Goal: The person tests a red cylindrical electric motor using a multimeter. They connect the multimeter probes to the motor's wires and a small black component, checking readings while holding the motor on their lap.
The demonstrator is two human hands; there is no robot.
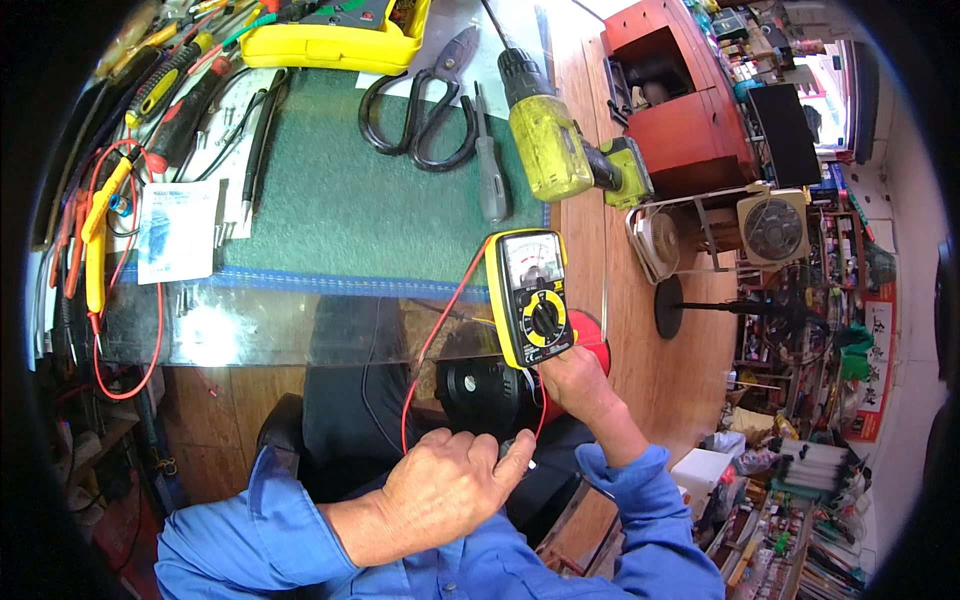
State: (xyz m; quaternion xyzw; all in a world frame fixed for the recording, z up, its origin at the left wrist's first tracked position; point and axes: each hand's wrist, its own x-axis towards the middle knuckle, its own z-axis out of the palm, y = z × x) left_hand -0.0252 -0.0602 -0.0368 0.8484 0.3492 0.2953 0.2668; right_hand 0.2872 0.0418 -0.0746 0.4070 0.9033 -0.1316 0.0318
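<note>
A yellow-and-black analog multimeter (pixel 530 300) is tilted upright near the table's front edge, its dial and needle scale facing up toward me. My right hand (pixel 582 385) is closed at its lower end, with the fingers partly hidden behind it. My left hand (pixel 450 490) is closed in front of my body, thumb against the fingers. A red test lead (pixel 428 350) loops down from the meter's side to this hand, and a stretch of red wire reaches its thumb from the meter's bottom. A small pale tip shows beside the thumb. Beneath the meter sits a black-and-red round object (pixel 485 392), partly covered.
On the green mat (pixel 330 190) lie black-handled scissors (pixel 420 110), a grey screwdriver (pixel 491 165) and a yellow-green cordless drill (pixel 555 145). A yellow case (pixel 335 40) stands behind. Several tools crowd the left, beside a yellow probe (pixel 97 250). A red cabinet (pixel 690 130) and fan (pixel 772 228) stand right.
</note>
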